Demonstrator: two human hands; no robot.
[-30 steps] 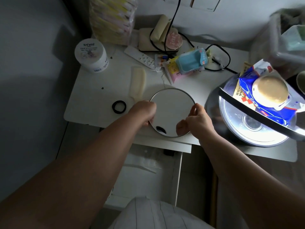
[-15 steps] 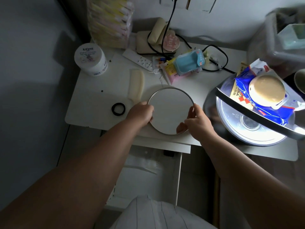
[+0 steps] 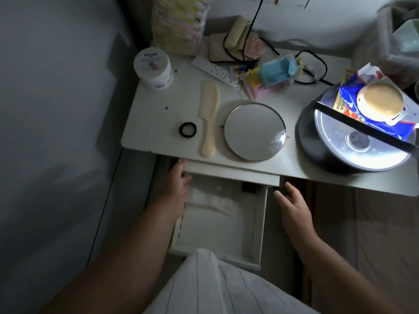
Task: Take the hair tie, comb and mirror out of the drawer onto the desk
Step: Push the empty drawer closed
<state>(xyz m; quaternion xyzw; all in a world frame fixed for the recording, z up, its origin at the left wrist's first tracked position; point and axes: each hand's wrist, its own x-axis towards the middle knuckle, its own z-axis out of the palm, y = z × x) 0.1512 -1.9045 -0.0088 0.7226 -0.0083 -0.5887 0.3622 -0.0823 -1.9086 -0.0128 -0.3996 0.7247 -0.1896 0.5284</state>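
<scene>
**Both hands are empty by the open drawer**

From the head camera, the left hand (image 3: 176,184) is hanging at the left edge of the drawer (image 3: 217,223), fingers loose and holding nothing. The right hand (image 3: 292,207) is spreading open just right of the drawer, also holding nothing.

The drawer is sitting pulled out in the lower middle of the frame. On the desk (image 3: 154,114) above it, the hair tie (image 3: 187,129), the comb (image 3: 209,116) and the round mirror (image 3: 255,131) are lying in a row, left to right. The comb is lying just beside the mirror.
</scene>
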